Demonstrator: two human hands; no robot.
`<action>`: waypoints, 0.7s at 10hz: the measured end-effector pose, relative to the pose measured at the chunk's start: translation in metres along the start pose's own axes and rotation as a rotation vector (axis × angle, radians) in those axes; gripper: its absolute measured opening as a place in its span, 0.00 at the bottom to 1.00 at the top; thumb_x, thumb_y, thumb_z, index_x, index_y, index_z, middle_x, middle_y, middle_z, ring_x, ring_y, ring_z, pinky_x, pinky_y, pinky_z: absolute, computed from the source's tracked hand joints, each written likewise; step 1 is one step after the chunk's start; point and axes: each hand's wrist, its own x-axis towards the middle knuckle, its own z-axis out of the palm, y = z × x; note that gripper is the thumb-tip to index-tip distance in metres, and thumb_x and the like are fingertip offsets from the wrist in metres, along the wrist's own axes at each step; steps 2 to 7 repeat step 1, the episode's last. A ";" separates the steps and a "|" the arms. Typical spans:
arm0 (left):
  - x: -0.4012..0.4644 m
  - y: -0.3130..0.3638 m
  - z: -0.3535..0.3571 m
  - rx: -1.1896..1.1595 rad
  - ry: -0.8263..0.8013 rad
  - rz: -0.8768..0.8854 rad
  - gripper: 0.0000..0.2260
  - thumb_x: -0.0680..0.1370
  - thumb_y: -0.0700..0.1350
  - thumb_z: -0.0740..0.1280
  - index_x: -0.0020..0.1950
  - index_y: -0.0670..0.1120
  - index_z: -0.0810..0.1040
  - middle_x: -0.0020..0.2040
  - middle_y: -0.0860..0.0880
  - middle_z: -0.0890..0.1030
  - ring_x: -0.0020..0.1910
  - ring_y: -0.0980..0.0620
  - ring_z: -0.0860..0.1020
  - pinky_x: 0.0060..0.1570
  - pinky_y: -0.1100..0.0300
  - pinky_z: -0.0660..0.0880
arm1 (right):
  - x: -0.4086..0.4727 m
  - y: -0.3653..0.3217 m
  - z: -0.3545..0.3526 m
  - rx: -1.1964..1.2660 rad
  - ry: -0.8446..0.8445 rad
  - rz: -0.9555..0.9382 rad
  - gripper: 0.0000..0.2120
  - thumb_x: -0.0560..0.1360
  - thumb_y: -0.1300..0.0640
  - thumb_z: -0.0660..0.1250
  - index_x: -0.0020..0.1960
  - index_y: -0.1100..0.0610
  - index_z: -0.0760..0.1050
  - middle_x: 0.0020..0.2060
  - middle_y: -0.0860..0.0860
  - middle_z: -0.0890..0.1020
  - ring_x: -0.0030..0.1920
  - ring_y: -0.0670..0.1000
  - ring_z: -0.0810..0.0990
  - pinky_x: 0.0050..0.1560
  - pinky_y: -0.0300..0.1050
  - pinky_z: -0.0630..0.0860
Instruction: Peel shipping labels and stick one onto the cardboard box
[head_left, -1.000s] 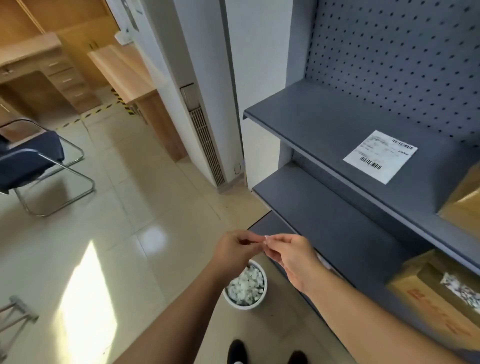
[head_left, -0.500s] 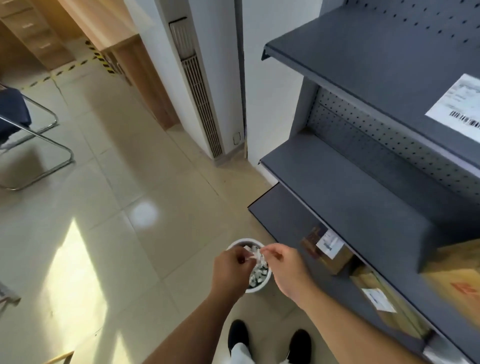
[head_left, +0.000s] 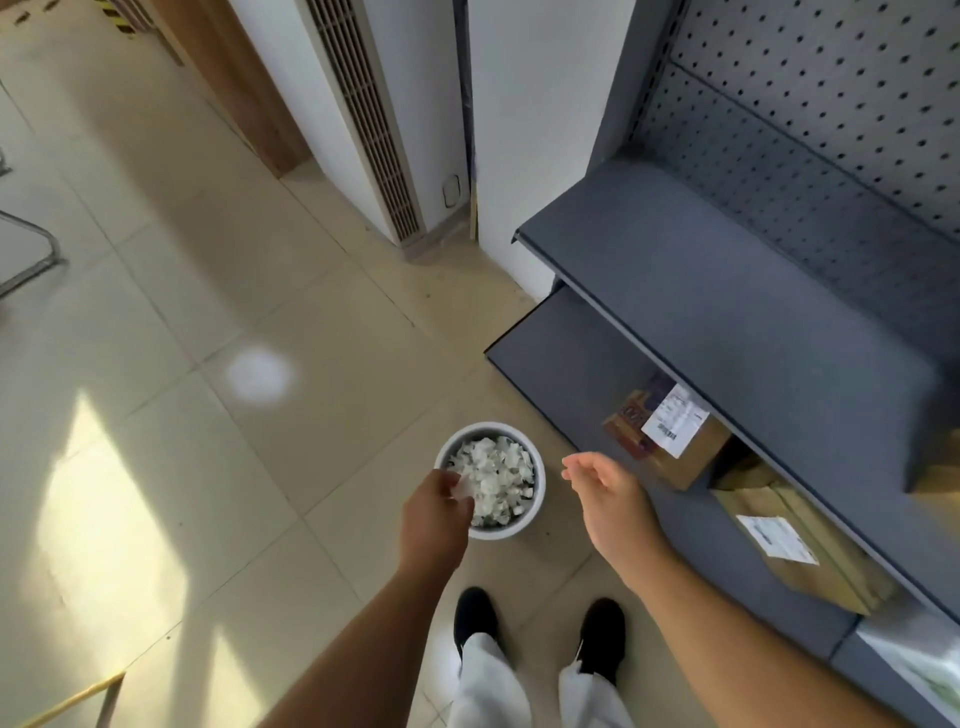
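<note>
My left hand (head_left: 439, 512) hangs over the near rim of a white waste bin (head_left: 539, 475) on the floor and pinches a small crumpled white paper scrap (head_left: 461, 487). The bin is full of several similar white scraps. My right hand (head_left: 605, 491) is apart from it to the right, fingers loosely spread, holding nothing. On the bottom shelf to the right lie a cardboard box (head_left: 691, 457) bearing a white shipping label (head_left: 674, 420) and a second labelled cardboard box (head_left: 810, 556) nearer to me.
Grey metal shelving (head_left: 737, 291) with a pegboard back fills the right side. A white floor air-conditioner unit (head_left: 363, 104) stands against the wall ahead. My black shoes (head_left: 475, 616) stand on beige floor tiles. A chair leg (head_left: 31, 260) shows at far left.
The view has tilted down from the upper shelf to the floor. My hands, joined on the scrap before, have parted: the left keeps the scrap over the bin, the right has let go and opened.
</note>
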 end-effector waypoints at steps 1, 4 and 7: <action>0.006 -0.012 0.007 -0.049 -0.029 -0.025 0.14 0.76 0.46 0.72 0.62 0.49 0.81 0.56 0.51 0.85 0.52 0.51 0.83 0.48 0.55 0.79 | -0.002 0.007 0.013 0.000 0.000 0.023 0.11 0.83 0.53 0.62 0.57 0.53 0.82 0.51 0.44 0.85 0.54 0.42 0.81 0.49 0.33 0.73; 0.006 -0.012 0.007 -0.049 -0.029 -0.025 0.14 0.76 0.46 0.72 0.62 0.49 0.81 0.56 0.51 0.85 0.52 0.51 0.83 0.48 0.55 0.79 | -0.002 0.007 0.013 0.000 0.000 0.023 0.11 0.83 0.53 0.62 0.57 0.53 0.82 0.51 0.44 0.85 0.54 0.42 0.81 0.49 0.33 0.73; 0.006 -0.012 0.007 -0.049 -0.029 -0.025 0.14 0.76 0.46 0.72 0.62 0.49 0.81 0.56 0.51 0.85 0.52 0.51 0.83 0.48 0.55 0.79 | -0.002 0.007 0.013 0.000 0.000 0.023 0.11 0.83 0.53 0.62 0.57 0.53 0.82 0.51 0.44 0.85 0.54 0.42 0.81 0.49 0.33 0.73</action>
